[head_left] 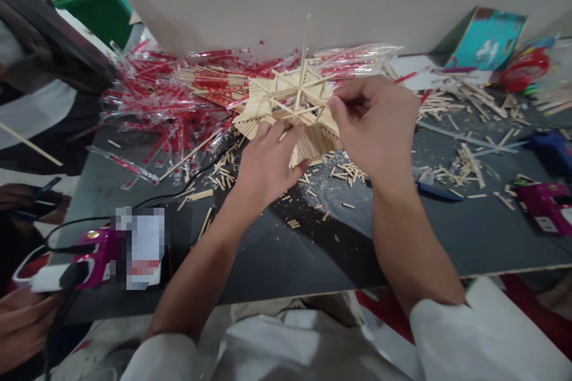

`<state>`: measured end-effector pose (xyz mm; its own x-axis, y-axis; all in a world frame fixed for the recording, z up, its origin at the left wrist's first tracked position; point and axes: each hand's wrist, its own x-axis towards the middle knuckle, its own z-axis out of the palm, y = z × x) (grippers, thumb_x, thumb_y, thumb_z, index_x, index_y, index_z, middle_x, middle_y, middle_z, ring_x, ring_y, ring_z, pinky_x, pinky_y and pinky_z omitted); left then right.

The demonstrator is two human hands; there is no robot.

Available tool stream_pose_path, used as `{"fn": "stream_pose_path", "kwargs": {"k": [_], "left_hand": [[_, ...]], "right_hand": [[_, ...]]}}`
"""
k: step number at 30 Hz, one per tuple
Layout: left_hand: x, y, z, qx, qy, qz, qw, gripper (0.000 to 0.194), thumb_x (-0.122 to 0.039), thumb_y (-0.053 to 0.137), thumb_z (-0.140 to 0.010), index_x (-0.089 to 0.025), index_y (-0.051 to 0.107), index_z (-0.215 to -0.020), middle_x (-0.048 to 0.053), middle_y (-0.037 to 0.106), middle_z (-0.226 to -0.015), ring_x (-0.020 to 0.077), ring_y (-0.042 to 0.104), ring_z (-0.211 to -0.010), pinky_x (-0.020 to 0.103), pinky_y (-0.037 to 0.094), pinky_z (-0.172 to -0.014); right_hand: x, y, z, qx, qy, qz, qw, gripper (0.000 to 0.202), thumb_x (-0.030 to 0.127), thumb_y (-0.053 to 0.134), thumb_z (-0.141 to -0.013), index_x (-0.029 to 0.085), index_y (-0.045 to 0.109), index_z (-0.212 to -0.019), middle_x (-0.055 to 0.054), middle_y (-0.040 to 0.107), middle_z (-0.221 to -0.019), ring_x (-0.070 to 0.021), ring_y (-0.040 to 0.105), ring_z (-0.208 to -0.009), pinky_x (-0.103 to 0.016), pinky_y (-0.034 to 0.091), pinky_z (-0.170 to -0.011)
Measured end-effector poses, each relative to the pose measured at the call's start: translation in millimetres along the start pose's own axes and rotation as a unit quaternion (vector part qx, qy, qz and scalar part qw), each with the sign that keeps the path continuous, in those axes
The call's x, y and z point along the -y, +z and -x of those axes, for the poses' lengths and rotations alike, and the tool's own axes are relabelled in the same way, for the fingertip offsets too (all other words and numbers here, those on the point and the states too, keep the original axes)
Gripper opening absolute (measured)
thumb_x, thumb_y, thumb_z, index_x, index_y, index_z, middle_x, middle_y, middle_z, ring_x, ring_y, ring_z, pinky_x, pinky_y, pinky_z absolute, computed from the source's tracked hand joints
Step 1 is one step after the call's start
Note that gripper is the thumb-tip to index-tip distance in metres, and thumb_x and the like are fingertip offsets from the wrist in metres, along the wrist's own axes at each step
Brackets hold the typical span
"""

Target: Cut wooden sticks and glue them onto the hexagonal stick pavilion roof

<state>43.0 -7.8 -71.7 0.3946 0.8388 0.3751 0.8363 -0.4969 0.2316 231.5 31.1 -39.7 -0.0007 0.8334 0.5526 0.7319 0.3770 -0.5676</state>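
Note:
A star-shaped model built of pale wooden sticks (257, 104) is held over the table, with a thin upright stick (305, 41) rising from its middle. My left hand (270, 158) grips the model's near edge, fingers on top and thumb lower at the front. On the right side, my right hand (379, 119) is closed in a pinch against the model's edge; whatever lies between those fingertips is too small or hidden to make out. Below the hands, short cut stick pieces (348, 172) and pale dust are scattered on the dark table (304, 268).
Red-and-clear wrapped chopsticks (174, 113) heap up behind and left. A magenta power strip (96, 253) with cables sits front left, another magenta box (543, 208) at right. A teal box (489, 38) leans on the back wall. Another person's hand (27, 321) is at lower left.

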Motion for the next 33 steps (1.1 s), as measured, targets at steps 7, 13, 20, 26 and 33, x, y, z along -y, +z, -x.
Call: {"fn": "stream_pose_path", "kwargs": {"k": [7,13,20,26,33], "left_hand": [[-0.4,-0.1,0.0,0.002,0.000,-0.011,1.000,0.061,-0.062,0.054,-0.096,-0.020,0.057,-0.141,0.013,0.063,-0.133,0.0349,0.054,-0.122,0.050,0.048,-0.104],[-0.3,-0.6,-0.3,0.001,0.004,-0.018,1.000,0.062,-0.062,0.054,-0.096,-0.019,0.057,-0.141,0.013,0.062,-0.136,0.0345,0.054,-0.122,0.049,0.048,-0.104],[-0.4,-1.0,0.3,0.004,0.002,-0.008,1.000,0.058,-0.059,0.049,-0.099,-0.021,0.057,-0.141,0.014,0.062,-0.136,0.0345,0.053,-0.124,0.051,0.049,-0.103],[-1.5,-2.6,0.1,0.011,-0.002,-0.012,1.000,0.059,-0.056,0.058,-0.096,-0.020,0.056,-0.142,0.014,0.061,-0.138,0.0348,0.053,-0.125,0.050,0.049,-0.104],[-1.2,-2.3,0.4,0.011,0.002,-0.014,1.000,0.059,-0.052,0.062,-0.094,-0.018,0.056,-0.143,0.014,0.061,-0.138,0.0354,0.053,-0.125,0.050,0.049,-0.105]], "right_hand": [[1.2,-0.3,0.0,0.007,0.005,0.002,1.000,0.007,0.030,0.064,-0.092,0.025,0.068,-0.089,-0.007,0.073,-0.096,-0.0235,0.071,-0.087,-0.039,0.059,-0.077],[4.4,-1.2,-0.7,0.017,0.011,0.003,1.000,0.008,0.031,0.062,-0.094,0.026,0.068,-0.090,-0.008,0.072,-0.096,-0.0240,0.071,-0.088,-0.041,0.058,-0.081],[3.1,0.9,-0.1,-0.001,0.004,-0.002,1.000,0.012,0.036,0.063,-0.093,0.027,0.070,-0.091,-0.007,0.074,-0.096,-0.0238,0.070,-0.084,-0.040,0.060,-0.080],[2.5,2.1,1.0,-0.006,0.004,0.006,1.000,0.011,0.034,0.063,-0.092,0.026,0.069,-0.089,-0.007,0.074,-0.094,-0.0237,0.070,-0.085,-0.040,0.059,-0.079],[2.0,3.1,0.6,-0.009,0.006,-0.010,1.000,0.005,0.029,0.065,-0.089,0.025,0.068,-0.087,-0.007,0.073,-0.093,-0.0246,0.070,-0.085,-0.043,0.058,-0.082]]}}
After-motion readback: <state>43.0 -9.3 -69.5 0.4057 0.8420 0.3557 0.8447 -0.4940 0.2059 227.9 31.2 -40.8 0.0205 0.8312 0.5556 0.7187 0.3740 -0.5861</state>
